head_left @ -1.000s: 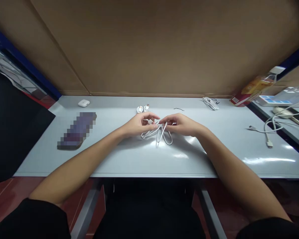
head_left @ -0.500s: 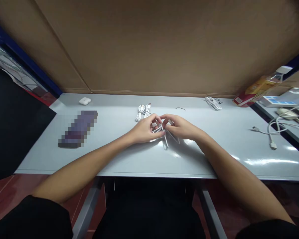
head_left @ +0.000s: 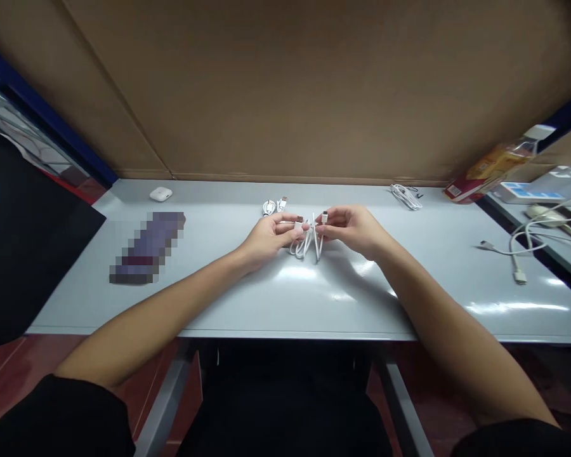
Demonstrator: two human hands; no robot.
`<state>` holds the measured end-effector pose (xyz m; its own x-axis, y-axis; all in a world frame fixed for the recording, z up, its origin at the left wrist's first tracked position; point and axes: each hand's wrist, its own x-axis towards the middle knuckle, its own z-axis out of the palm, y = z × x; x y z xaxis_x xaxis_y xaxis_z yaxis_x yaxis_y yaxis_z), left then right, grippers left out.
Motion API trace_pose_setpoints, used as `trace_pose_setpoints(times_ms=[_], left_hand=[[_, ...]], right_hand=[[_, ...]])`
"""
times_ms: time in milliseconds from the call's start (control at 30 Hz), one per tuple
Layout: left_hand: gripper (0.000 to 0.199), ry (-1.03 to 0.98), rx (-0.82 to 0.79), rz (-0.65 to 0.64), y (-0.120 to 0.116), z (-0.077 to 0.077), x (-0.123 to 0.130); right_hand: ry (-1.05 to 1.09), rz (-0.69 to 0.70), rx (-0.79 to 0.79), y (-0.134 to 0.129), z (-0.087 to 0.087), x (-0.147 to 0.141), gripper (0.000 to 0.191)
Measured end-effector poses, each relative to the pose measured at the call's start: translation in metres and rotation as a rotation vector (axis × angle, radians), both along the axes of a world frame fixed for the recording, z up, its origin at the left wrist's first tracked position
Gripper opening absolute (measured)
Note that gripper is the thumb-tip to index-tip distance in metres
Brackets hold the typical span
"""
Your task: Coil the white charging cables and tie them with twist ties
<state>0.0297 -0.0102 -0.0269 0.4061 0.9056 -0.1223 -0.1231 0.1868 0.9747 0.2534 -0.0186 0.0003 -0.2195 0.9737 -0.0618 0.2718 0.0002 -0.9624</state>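
Observation:
Both hands hold a looped white USB cable (head_left: 302, 246) just above the middle of the table. My left hand (head_left: 269, 240) is closed on one side of it, and a USB plug stands up from the fingertips. On the other side my right hand (head_left: 351, 230) pinches the cable near its second white plug (head_left: 324, 218). The loops hang down between the two hands. Just behind my left hand lie two bundled white cables (head_left: 269, 207), partly hidden by it.
Another coiled white cable (head_left: 406, 197) lies at the back right, near a tilted drink bottle (head_left: 495, 166). Loose white cables (head_left: 516, 252) spread over the right end. A white earbud case (head_left: 160, 193) and a blurred-out purple object (head_left: 148, 249) are on the left. A brown panel (head_left: 285, 89) rises behind.
My hands have turned and drawn slightly apart, lifting the cable. Both its plugs now point up, and the loops between the hands show more plainly.

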Motion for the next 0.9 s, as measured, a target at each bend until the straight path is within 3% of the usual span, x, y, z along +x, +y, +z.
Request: trace_pose_setpoints(times_ms=[233, 400, 667, 900], left_hand=[[0.041, 0.076, 0.134, -0.031, -0.001, -0.006, 0.002], [0.04, 0.088, 0.138, -0.019, -0.002, -0.007, 0.003], [0.029, 0.1, 0.282, -0.091, -0.003, -0.007, 0.0], [0.017, 0.137, 0.444, -0.086, -0.003, -0.006, 0.0]], right_hand=[[-0.021, 0.034, 0.002, -0.002, -0.005, -0.009, 0.024], [-0.06, 0.026, 0.027, 0.0, -0.01, -0.01, 0.018], [-0.268, 0.106, 0.378, -0.001, -0.011, -0.012, 0.007], [-0.315, 0.118, 0.408, -0.005, -0.007, -0.013, 0.006]])
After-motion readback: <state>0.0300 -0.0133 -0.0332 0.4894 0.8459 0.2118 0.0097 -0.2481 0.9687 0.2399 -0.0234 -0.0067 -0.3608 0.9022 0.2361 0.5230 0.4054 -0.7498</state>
